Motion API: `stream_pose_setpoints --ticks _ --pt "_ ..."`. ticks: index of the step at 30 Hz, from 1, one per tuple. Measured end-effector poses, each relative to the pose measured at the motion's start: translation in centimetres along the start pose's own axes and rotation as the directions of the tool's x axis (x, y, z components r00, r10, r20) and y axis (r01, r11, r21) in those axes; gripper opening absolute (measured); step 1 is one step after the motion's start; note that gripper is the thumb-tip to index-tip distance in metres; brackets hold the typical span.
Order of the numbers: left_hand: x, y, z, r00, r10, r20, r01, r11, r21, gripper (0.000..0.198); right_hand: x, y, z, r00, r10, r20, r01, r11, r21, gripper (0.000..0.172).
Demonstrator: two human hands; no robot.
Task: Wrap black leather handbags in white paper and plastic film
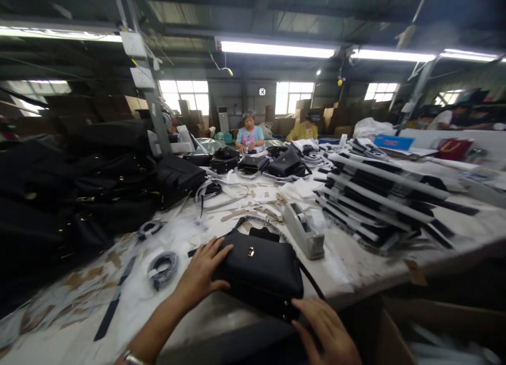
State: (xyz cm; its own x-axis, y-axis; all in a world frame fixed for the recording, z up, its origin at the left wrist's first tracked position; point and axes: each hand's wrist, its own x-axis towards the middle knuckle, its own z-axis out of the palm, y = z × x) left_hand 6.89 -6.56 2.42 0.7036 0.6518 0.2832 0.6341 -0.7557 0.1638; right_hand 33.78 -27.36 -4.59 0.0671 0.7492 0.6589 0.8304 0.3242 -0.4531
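Observation:
A black handbag with a small gold clasp lies on the worktable in front of me, its strap running behind it and down its right side. My left hand lies on the bag's left end, fingers stretched over the top and thumb along the near edge. At the near right corner, beside small gold studs, my right hand has its thumb and fingers closed on the bag. Just behind the bag stands a grey tape dispenser. A coiled strap in clear wrapping lies left of my left hand.
Black bags are heaped high on the left. Wrapped black-and-white pieces form a stack on the right. Paper scraps litter the table. Two people sit across it. An open cardboard box is below the right edge.

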Motion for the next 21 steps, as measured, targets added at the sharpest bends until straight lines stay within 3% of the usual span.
stream_pose_setpoints --ticks 2,5,7,10,13,16,18,21 --pt "0.6 -1.3 -0.8 0.999 0.003 0.045 -0.001 0.999 -0.043 0.091 1.4 0.4 -0.1 0.994 -0.105 -0.03 0.097 0.977 -0.189 0.056" --pt "0.6 -1.5 -1.4 0.999 0.003 0.047 0.0 0.999 -0.054 0.081 4.3 0.5 0.6 1.0 0.008 0.018 -0.003 0.959 -0.284 0.076" --pt "-0.3 -0.7 -1.6 0.999 -0.03 0.027 0.03 0.999 -0.026 0.072 6.4 0.8 0.9 0.991 0.09 0.101 -0.056 0.953 -0.296 0.082" --pt "-2.2 0.8 -2.0 0.992 -0.126 0.027 0.125 0.99 0.062 0.063 9.7 1.5 0.5 0.956 0.087 0.281 0.004 0.952 -0.307 0.08" --pt "-2.8 1.8 -2.3 0.989 -0.144 0.036 0.137 0.977 0.162 0.073 12.7 1.7 0.1 0.883 -0.031 0.469 0.166 0.954 -0.249 0.082" --pt "-1.5 2.1 -2.0 0.994 -0.013 0.111 -0.005 0.986 0.166 0.101 15.0 1.4 0.6 0.764 -0.168 0.623 0.292 0.951 -0.102 0.096" --pt "-0.4 2.1 -1.5 0.98 0.043 0.197 -0.068 0.99 0.123 0.112 16.1 1.5 1.3 0.704 -0.204 0.681 0.315 0.948 -0.041 0.108" --pt "0.3 1.8 -0.3 0.966 0.057 0.253 -0.081 0.993 0.084 0.109 16.5 1.9 2.4 0.669 -0.181 0.721 0.31 0.95 -0.049 0.109"
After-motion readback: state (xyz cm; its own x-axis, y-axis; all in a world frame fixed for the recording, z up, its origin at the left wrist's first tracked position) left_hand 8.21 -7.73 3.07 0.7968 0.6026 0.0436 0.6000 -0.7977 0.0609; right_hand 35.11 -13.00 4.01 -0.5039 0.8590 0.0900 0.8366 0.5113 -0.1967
